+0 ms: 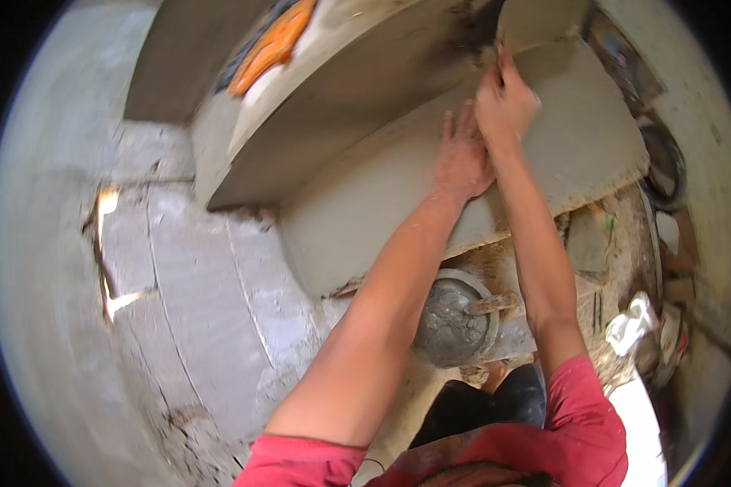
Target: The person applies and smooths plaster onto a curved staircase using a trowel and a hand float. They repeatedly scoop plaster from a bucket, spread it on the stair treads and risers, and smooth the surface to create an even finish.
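My left hand (463, 162) rests on a smooth grey cement slab (374, 211), palm down with the fingers stretched out. Just beside it, my right hand (508, 109) is closed and reaches farther toward the back corner. Its fingers grip a small tool whose kind is blurred and mostly hidden. The fingertips point at the corner where the slab meets a curved upright cement wall (325, 138) and another upright panel (540, 24). Below my forearms stands a round bucket (489, 345) of wet grey mortar (447, 321), with a wooden handle (491, 303) sticking out over its rim.
An orange and black object (276, 47) lies on the ledge at the upper left. Grey block masonry (203, 268) with gaps letting light through fills the left. At the right are a dark hoop (668, 162), a crumpled white plastic bag (630, 325) and clutter.
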A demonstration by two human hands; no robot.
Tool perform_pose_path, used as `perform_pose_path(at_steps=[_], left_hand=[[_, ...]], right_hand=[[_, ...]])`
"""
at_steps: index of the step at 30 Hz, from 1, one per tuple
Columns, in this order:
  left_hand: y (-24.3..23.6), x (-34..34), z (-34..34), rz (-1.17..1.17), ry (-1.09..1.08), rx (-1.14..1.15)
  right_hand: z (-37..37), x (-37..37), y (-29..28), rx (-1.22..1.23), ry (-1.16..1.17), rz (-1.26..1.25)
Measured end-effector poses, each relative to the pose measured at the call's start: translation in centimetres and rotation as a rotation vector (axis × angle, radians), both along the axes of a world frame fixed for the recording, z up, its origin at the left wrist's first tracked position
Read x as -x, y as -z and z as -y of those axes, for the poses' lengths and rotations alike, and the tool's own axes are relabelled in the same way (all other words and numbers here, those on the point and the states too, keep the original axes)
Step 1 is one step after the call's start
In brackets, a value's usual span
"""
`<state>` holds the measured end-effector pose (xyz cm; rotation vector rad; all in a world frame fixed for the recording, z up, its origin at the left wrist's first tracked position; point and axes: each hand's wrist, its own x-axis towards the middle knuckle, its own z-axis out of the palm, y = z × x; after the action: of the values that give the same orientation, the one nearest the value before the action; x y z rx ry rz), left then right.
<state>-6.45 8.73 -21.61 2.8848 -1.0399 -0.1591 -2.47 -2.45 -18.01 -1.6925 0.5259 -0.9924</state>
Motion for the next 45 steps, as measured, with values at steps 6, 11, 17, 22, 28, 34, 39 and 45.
perform_pose_path(at_steps=[6, 11, 17, 22, 28, 34, 39, 45], left_hand=[[0.5, 0.2, 0.1, 0.004, -0.108, 0.167], [1.6, 0.2, 0.0, 0.163, -0.073, 0.278], [3.7, -0.4, -0.2, 0.254, -0.079, 0.253], [3.3, -0.6, -1.7, 0.279, -0.059, 0.367], [2.0, 0.9, -10.4, 0.245, -0.068, 0.188], [3.1, 1.3, -11.8, 0.189, -0.162, 0.255], [2.4, 1.3, -11.3, 0.178, -0.166, 0.238], [2.2, 1.4, -11.4, 0.135, -0.163, 0.242]], right_hand=[[3.3, 14.0, -2.9, -0.271, -0.054, -0.003], [5.5, 26.1, -0.6, -0.735, -0.183, 0.143], [1.7, 38.7, 2.6, -0.801, -0.292, -0.429], [-2.3, 43.1, 4.5, -0.643, -0.615, -0.757], [-8.9, 42.0, 6.1, -0.091, -0.846, -0.965], [-14.0, 37.3, 9.3, 0.169, -1.075, -1.127], [-17.6, 34.2, 11.9, 0.244, -1.184, -1.309], [-18.4, 34.7, 15.1, 0.038, -1.217, -1.317]])
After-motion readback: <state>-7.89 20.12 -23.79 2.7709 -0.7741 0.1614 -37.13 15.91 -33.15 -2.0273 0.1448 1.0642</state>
